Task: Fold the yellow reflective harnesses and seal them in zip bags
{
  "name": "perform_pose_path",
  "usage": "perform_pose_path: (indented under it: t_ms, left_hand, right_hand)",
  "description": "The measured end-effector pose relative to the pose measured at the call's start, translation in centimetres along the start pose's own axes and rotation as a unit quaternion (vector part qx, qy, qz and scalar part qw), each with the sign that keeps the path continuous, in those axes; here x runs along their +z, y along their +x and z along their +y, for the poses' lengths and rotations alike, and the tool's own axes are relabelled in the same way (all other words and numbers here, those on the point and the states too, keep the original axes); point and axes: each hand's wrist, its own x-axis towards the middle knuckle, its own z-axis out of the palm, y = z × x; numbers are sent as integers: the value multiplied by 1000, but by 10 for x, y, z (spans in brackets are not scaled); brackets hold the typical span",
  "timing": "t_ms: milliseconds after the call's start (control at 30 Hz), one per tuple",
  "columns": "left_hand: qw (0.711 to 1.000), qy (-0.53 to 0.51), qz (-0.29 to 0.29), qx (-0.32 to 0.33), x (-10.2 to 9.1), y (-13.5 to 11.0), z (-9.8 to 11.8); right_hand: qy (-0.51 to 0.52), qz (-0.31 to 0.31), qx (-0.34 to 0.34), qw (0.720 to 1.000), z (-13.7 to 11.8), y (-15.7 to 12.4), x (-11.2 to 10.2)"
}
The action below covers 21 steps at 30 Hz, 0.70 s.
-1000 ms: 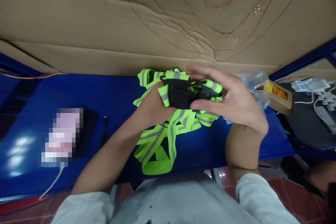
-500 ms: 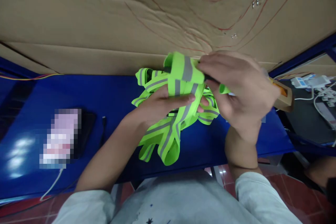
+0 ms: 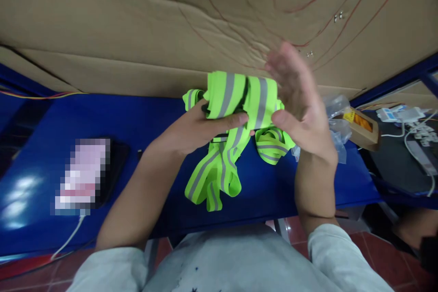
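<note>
A lime-green reflective strap (image 3: 230, 93) with a grey stripe is bunched in loops, and my left hand (image 3: 205, 130) grips it with the thumb across the front. A dark piece shows between the folded loops. The strap's loose lower loops (image 3: 219, 173) hang over the blue table. My right hand (image 3: 299, 96) is raised at the strap's right side, fingers spread and blurred, its thumb beside the right-hand fold. Behind and below, more green strap (image 3: 273, 146) lies coiled on the table.
The blue table (image 3: 153, 210) runs up to a cardboard wall (image 3: 102, 23) marked with red lines. At left lies a phone (image 3: 85, 173) with a white cable. Clear plastic bags (image 3: 338, 132) and a small cardboard box (image 3: 364, 130) are at right. Another person's arm (image 3: 415, 228) shows at lower right.
My right hand has opened and lifted away from the strap it was pinching. The strap now lies in two side-by-side folds over my left hand. The view has shifted slightly.
</note>
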Motion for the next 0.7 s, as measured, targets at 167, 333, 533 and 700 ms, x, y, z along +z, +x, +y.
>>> perform_pose_path:
  t_ms: [167, 333, 533, 700]
  left_hand:
    - [995, 20, -100, -3, -2, 1, -1]
    - [964, -34, -262, -14, -2, 6, -8]
    - [958, -87, -269, 47, 7, 1, -5]
    - [984, -116, -129, 32, 11, -2, -3]
  right_hand:
    - [69, -73, 87, 991, 11, -4, 10]
    - [-29, 122, 0, 992, -7, -5, 10]
    - [-159, 21, -140, 977, -12, -7, -3]
    - [-241, -90, -60, 965, -16, -6, -8]
